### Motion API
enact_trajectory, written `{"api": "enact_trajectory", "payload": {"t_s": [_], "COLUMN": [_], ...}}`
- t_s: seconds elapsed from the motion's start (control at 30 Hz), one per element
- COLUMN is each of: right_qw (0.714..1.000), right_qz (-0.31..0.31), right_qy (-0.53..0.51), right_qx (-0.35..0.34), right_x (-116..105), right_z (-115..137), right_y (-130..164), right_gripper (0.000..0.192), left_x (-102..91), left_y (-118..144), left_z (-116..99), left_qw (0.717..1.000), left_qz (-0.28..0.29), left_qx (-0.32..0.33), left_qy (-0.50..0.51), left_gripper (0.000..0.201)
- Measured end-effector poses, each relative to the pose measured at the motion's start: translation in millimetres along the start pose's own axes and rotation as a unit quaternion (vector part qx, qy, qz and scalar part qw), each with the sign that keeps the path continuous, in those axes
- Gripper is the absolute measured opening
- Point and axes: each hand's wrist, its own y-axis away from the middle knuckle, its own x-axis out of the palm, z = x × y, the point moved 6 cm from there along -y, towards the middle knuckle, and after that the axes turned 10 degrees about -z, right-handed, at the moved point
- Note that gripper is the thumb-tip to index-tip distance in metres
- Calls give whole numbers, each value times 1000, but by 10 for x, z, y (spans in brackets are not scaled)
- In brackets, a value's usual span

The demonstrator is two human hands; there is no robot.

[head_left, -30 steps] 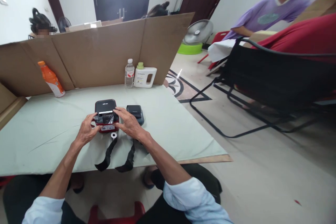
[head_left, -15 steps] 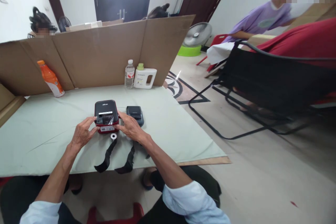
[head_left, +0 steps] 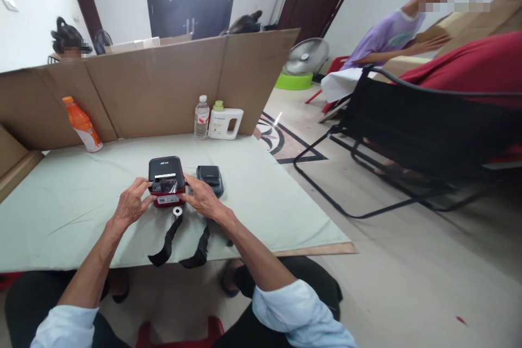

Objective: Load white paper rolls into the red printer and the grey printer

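Note:
Between my hands is a black and red label printer (head_left: 167, 168) with a barcode sticker on its front face. My left hand (head_left: 134, 200) grips its left side, thumb at the lower front corner. On the opposite side my right hand (head_left: 203, 196) holds it, fingers along the edge and thumb at the front. A second, smaller dark printer (head_left: 210, 175) stands just right of my right hand. In front of the held printer lies a small white paper roll (head_left: 177, 211) with a black strap (head_left: 166, 244) below it. Another black strap (head_left: 199, 253) hangs near the table's edge.
A cardboard partition (head_left: 155, 92) runs along the table's back. Before it stand an orange bottle (head_left: 84, 126), a clear water bottle (head_left: 201, 118) and a white jug (head_left: 224, 124). Right of the table are a black folding chair (head_left: 408, 119), a fan (head_left: 306, 57) and a seated person (head_left: 391, 38).
Both hands stay on the label printer, with hardly any movement. The view has shifted slightly. The seated person at right has leaned left, and a hand of theirs now shows.

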Motion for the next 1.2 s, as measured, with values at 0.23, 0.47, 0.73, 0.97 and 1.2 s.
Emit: {"api": "enact_trajectory", "payload": {"t_s": [0.23, 0.47, 0.73, 0.97, 1.2], "right_qw": [1000, 1000, 997, 987, 991], "right_qz": [4, 1, -16, -20, -32], "right_qy": [-1, 3, 49, 127, 115], "right_qx": [-7, -19, -59, -98, -64], "right_x": [9, 32, 45, 71, 41], "right_z": [36, -85, -132, -40, 118], "right_y": [-2, 6, -28, -216, -633], "right_gripper": [61, 66, 71, 67, 49], "left_x": [-7, 60, 20, 121, 126], "left_y": [13, 43, -182, -425, -664], "left_z": [-14, 49, -37, -58, -46], "left_qw": [1000, 998, 996, 996, 992], "left_qz": [-3, -3, -28, 13, 18], "left_qx": [-23, -45, -13, -14, -71], "left_qy": [7, 54, 79, 85, 99], "left_gripper": [26, 34, 53, 31, 33]}}
